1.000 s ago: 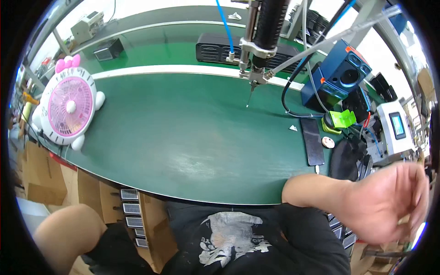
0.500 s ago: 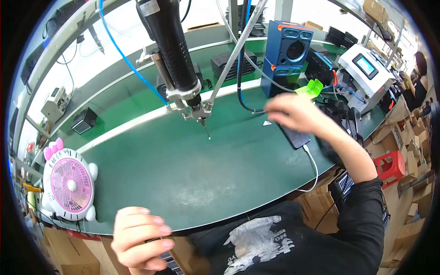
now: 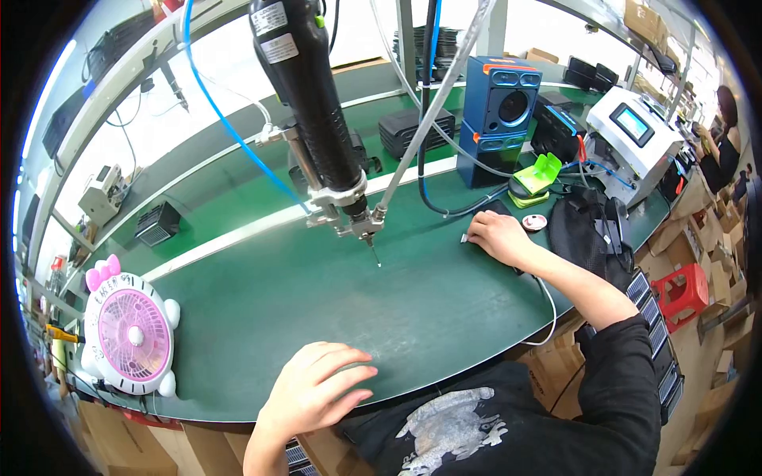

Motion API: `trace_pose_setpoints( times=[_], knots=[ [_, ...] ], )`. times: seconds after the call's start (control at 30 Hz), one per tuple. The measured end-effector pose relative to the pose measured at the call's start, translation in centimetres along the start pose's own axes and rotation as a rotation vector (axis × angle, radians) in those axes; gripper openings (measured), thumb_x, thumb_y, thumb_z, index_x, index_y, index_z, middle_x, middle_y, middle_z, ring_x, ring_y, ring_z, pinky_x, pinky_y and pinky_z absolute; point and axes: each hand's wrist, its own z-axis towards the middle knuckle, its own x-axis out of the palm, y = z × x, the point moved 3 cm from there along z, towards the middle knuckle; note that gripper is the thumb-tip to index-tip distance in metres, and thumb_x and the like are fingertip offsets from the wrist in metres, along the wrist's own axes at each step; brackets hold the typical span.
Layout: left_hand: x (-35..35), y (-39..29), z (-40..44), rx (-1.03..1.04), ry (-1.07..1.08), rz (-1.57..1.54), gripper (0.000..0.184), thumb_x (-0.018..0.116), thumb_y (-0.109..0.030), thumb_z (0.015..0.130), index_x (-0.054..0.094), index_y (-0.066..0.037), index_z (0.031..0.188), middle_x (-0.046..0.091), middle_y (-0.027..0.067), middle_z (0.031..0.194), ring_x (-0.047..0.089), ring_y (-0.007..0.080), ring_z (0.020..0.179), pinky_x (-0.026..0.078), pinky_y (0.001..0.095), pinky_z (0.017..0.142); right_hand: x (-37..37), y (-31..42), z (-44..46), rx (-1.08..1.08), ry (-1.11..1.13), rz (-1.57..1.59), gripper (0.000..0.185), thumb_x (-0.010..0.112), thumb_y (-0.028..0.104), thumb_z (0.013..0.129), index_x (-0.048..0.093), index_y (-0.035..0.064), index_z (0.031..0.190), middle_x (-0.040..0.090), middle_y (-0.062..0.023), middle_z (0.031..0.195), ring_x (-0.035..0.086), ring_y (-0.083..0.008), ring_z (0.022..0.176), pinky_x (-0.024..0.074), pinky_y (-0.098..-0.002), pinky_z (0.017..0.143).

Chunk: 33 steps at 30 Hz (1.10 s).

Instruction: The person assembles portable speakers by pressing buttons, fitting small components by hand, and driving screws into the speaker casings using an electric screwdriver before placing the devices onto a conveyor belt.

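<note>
My right hand [image 3: 504,238] is low over the green bench, fingers drawn together with the tips at a small white piece [image 3: 464,238]. A dark phone [image 3: 498,208] lies beneath this hand, mostly covered. Its white cable [image 3: 549,297] curves to the bench's front edge. My left hand [image 3: 321,385] hovers over the front edge, fingers spread and holding nothing. Between and beyond the hands, a black electric screwdriver [image 3: 313,103] hangs from above, its thin bit pointing down over the bench.
A pink and white fan [image 3: 133,333] stands at left. Blue speakers [image 3: 500,103] are stacked at the back, near a lime-green open case [image 3: 540,174], an oval white object [image 3: 534,223], black mesh [image 3: 575,230] and a white machine [image 3: 635,131]. Another person [image 3: 718,147] sits far right.
My right hand has come down onto the bench at the white piece. My left hand has moved right and up, over the front edge. The view has shifted slightly.
</note>
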Motion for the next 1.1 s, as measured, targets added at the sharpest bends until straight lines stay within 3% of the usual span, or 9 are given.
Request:
trace_pose_setpoints(
  times=[0.13,0.27,0.47,0.6,0.7,0.77,0.8,0.9,1.1],
  knots=[
    [1.5,0.8,0.4,-0.044,0.054,-0.072,0.028,0.078,-0.017,0.077,0.069,-0.01,0.103,0.068,0.0064,0.108,0.064,0.0275,0.097,0.052,0.0389,0.084,-1.1,2.0,-0.2,0.064,0.028,0.275,0.014,0.065,0.02,0.089,0.068,0.0064,0.094,0.069,-0.011,0.09,0.067,-0.0306,0.086,0.0537,-0.042,0.075],
    [3.6,2.6,1.2,-0.209,0.134,-0.099,0.025,0.068,-0.025,0.089,0.067,-0.009,0.108,0.066,0.0091,0.11,0.063,0.0287,0.104,0.051,0.0381,0.087,-2.4,6.5,0.2,-0.241,-0.029,0.449,0.012,0.072,0.012,0.083,0.068,0.0075,0.093,0.071,-0.0092,0.088,0.068,-0.0278,0.082,0.0542,-0.0378,0.069],
    [6.9,5.4,3.7,-0.488,0.108,-0.423,0.03,0.057,-0.029,0.098,0.066,-0.004,0.111,0.07,0.0154,0.104,0.068,0.0326,0.094,0.053,0.0397,0.083,-4.8,13.6,1.0,-0.689,-0.188,0.216,0.016,0.075,0.008,0.076,0.063,0.0068,0.086,0.067,-0.0007,0.091,0.065,-0.0172,0.077,0.0509,-0.0304,0.064],
    [8.0,6.6,4.0,-0.558,0.027,-0.611,0.024,0.061,-0.021,0.097,0.066,-0.001,0.109,0.073,0.0136,0.094,0.071,0.0228,0.086,0.054,0.0342,0.079,-5.0,15.5,1.8,-0.747,-0.216,0.177,0.017,0.076,0.008,0.075,0.062,0.0062,0.086,0.066,-0.001,0.094,0.064,-0.0158,0.078,0.0501,-0.0296,0.064],
    [8.4,7.6,3.3,-0.575,-0.046,-0.662,0.021,0.064,-0.016,0.095,0.066,0.001,0.107,0.073,0.0108,0.09,0.068,0.0154,0.081,0.054,0.0308,0.074,-4.6,15.9,2.4,-0.625,-0.239,0.326,0.016,0.075,0.006,0.076,0.063,0.0054,0.087,0.066,-0.002,0.089,0.064,-0.0179,0.076,0.0504,-0.029,0.063],
    [7.9,7.7,3.0,-0.587,-0.07,-0.662,0.02,0.065,-0.016,0.095,0.066,0.001,0.106,0.073,0.0102,0.089,0.068,0.0136,0.08,0.054,0.0296,0.072,-3.6,15.4,2.9,-0.318,-0.061,0.672,0.016,0.074,0.005,0.08,0.062,0.0041,0.09,0.066,-0.003,0.084,0.065,-0.0171,0.073,0.0506,-0.0268,0.063],
    [7.5,7.5,2.9,-0.576,-0.081,-0.629,0.021,0.065,-0.017,0.094,0.067,0.001,0.105,0.072,0.0098,0.088,0.067,0.0125,0.078,0.054,0.0287,0.07,-3.6,15.7,3.1,-0.324,-0.06,0.675,0.016,0.074,0.005,0.08,0.062,0.0041,0.09,0.066,-0.003,0.084,0.065,-0.0171,0.073,0.0506,-0.0268,0.063],
    [7.1,7.4,2.4,-0.533,-0.135,-0.578,0.021,0.066,-0.018,0.094,0.067,0.001,0.104,0.072,0.0086,0.086,0.066,0.0113,0.075,0.054,0.0276,0.068,-2.0,15.3,3.5,0.12,0.145,1.133,0.018,0.074,0.01,0.087,0.061,0.0022,0.095,0.066,-0.0015,0.085,0.062,-0.0068,0.078,0.0494,-0.0231,0.066],
    [6.6,7.5,1.5,-0.665,-0.108,-0.591,0.02,0.069,-0.018,0.093,0.067,0.001,0.1,0.07,0.0063,0.086,0.062,0.0074,0.074,0.051,0.0247,0.066,0.0,15.9,3.7,0.199,0.205,1.418,0.016,0.073,0.013,0.089,0.061,0.0026,0.095,0.064,-0.0006,0.091,0.058,-0.005,0.081,0.0476,-0.0209,0.068]
  ],
)
